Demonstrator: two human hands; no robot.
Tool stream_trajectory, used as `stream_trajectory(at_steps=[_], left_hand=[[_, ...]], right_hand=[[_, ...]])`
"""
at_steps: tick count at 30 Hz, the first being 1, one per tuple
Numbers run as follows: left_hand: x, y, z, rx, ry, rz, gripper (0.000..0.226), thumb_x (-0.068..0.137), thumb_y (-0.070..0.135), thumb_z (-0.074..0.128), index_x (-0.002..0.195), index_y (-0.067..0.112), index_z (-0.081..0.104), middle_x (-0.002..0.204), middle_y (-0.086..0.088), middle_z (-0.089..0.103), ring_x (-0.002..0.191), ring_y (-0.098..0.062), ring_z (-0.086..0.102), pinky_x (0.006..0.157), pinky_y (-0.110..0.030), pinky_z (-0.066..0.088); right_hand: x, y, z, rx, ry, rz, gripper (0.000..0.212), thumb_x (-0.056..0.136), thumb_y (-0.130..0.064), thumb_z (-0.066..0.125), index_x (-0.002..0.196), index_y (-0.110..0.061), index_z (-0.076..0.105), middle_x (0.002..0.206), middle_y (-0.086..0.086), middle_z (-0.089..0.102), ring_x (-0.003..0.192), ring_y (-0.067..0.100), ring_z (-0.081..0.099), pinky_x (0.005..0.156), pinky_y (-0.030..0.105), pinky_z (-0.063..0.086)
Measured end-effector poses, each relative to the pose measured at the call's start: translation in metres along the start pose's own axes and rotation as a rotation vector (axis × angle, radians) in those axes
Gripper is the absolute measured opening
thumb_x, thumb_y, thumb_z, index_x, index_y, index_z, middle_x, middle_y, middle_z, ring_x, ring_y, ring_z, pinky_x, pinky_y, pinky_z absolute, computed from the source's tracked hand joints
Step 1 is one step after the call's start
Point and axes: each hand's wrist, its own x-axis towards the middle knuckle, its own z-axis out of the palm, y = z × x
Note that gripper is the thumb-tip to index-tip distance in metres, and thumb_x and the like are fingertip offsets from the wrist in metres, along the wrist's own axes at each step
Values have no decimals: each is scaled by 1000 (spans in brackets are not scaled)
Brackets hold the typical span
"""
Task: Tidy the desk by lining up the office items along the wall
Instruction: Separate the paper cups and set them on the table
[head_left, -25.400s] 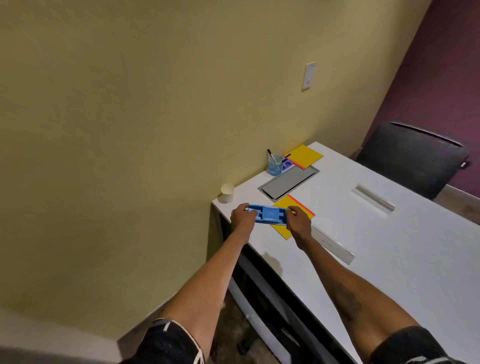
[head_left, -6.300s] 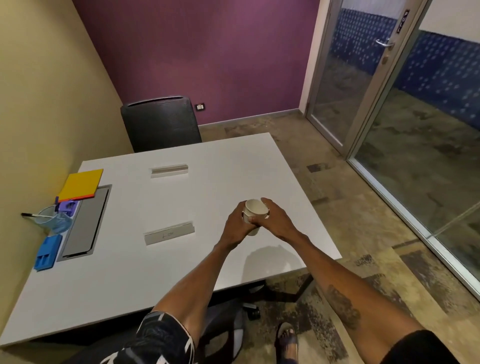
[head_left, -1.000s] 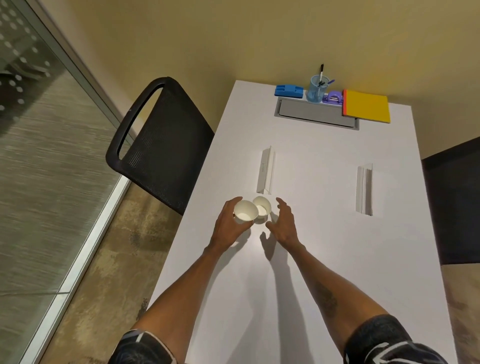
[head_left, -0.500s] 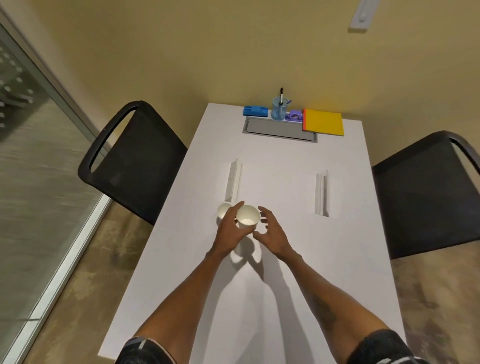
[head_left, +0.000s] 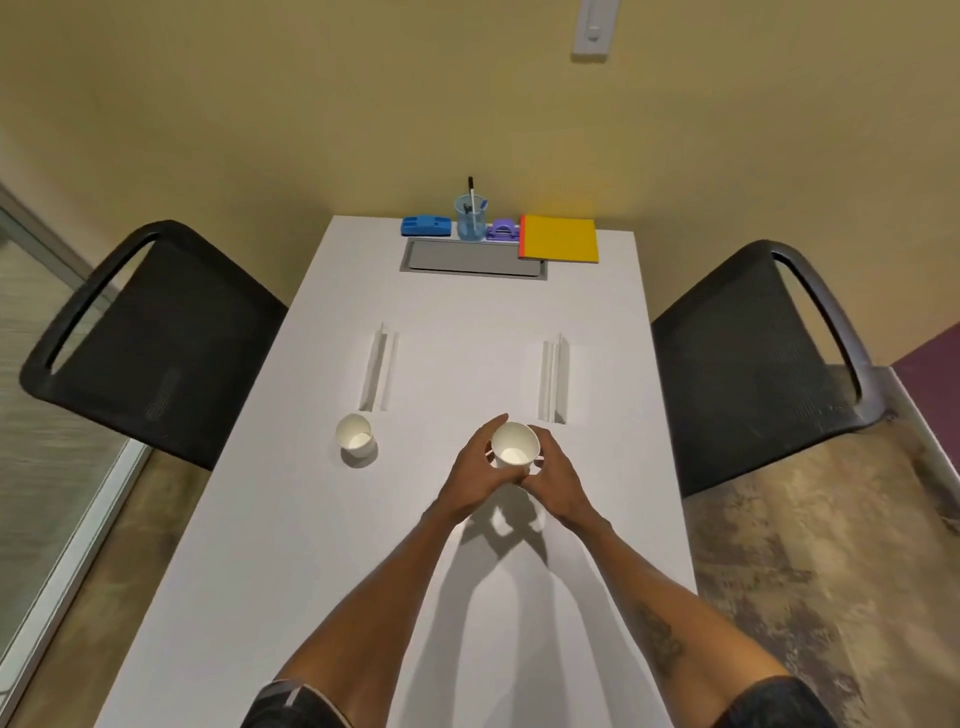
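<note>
Yellow wall (head_left: 311, 104) backs a white desk (head_left: 311, 519) seen from above, flanked by two black chairs, one at the left (head_left: 156, 343) and one at the right (head_left: 753, 358).

Four office items stand in a single row against the wall, the row running left to right: a blue tray (head_left: 426, 226), a clear blue pen cup (head_left: 470, 218) with one pen (head_left: 471, 188) upright in it, a small purple item (head_left: 503, 230) and a yellow pad (head_left: 560, 239) edged in red on its left side. The tray's long axis lies along the wall. A grey panel (head_left: 474, 266) is set into the desk just in front of the row, its long axis also parallel to the wall. Two white strips lie mid-desk, one left (head_left: 378, 369) and one right (head_left: 554, 377), both pointing toward the wall.

Two white paper cups are in view, both mouth up. One cup (head_left: 355, 435) stands alone on the desk just below the left strip's near end. The other, the held cup (head_left: 514, 446), is in front of the person at mid-desk, well apart from the row at the wall.

The left hand (head_left: 475, 467) and right hand (head_left: 556, 480) meet around the held cup, fingers curled against its sides, the left from the left and the right from below and to the right. Whether its base touches the desk cannot be told. A shadow falls on the desk beneath the hands.
</note>
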Motion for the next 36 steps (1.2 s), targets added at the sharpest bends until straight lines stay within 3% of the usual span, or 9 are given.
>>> stream_trajectory(at_steps=[8, 13, 16, 19, 23, 27, 31, 36], left_hand=[[13, -5, 34, 98, -49, -56, 91, 73, 45, 81, 149, 33, 33, 146, 16, 44, 130, -3, 44, 110, -26, 35], [22, -23, 33, 350, 53, -59, 64, 89, 33, 68, 146, 21, 40, 144, 4, 48, 131, -14, 47, 110, -30, 37], [26, -35, 27, 502, 46, -57, 50, 92, 28, 64, 138, 18, 49, 142, 2, 50, 131, -16, 48, 102, -17, 34], [28, -45, 23, 581, 35, -75, 43, 95, 26, 59, 135, 13, 52, 140, -1, 52, 130, -16, 48, 92, -5, 28], [35, -59, 20, 639, 39, -116, 43, 94, 28, 59, 135, 14, 53, 139, -2, 52, 129, -20, 49, 97, -15, 30], [43, -66, 19, 665, 21, -134, 44, 93, 23, 59, 135, 13, 52, 139, -2, 50, 127, -18, 51, 97, -16, 32], [46, -73, 19, 620, 16, -151, 42, 93, 25, 60, 133, 15, 52, 137, -1, 51, 123, -16, 57, 101, -27, 42], [49, -76, 20, 663, -21, -136, 44, 92, 20, 58, 135, 14, 50, 138, -1, 50, 124, -15, 55, 101, -23, 38]], right_hand=[[3, 33, -33, 10, 63, 33, 58, 73, -34, 75, 123, -41, 49, 125, -19, 55, 114, 3, 56, 94, 31, 49], [13, 50, -45, -39, 170, 60, 60, 75, -29, 74, 127, -35, 44, 121, -14, 58, 111, 13, 56, 85, 30, 48], [20, 56, -45, -87, 191, 104, 60, 72, -27, 69, 126, -32, 42, 116, -5, 62, 104, 21, 58, 81, 37, 50], [27, 60, -42, -104, 199, 166, 58, 72, -24, 67, 122, -33, 40, 109, -4, 62, 100, 24, 59, 77, 35, 49], [34, 67, -39, -124, 188, 198, 61, 72, -23, 66, 125, -38, 39, 117, -9, 56, 106, 20, 54, 77, 30, 42], [40, 72, -40, -157, 227, 198, 57, 76, -21, 66, 126, -33, 41, 122, -8, 52, 111, 22, 53, 84, 28, 38], [44, 73, -42, -152, 227, 189, 50, 80, -22, 66, 122, -34, 41, 111, -15, 46, 107, 22, 53, 82, 28, 37], [48, 74, -41, -166, 224, 187, 48, 80, -22, 65, 120, -33, 41, 112, -14, 48, 105, 20, 54, 81, 28, 37]])
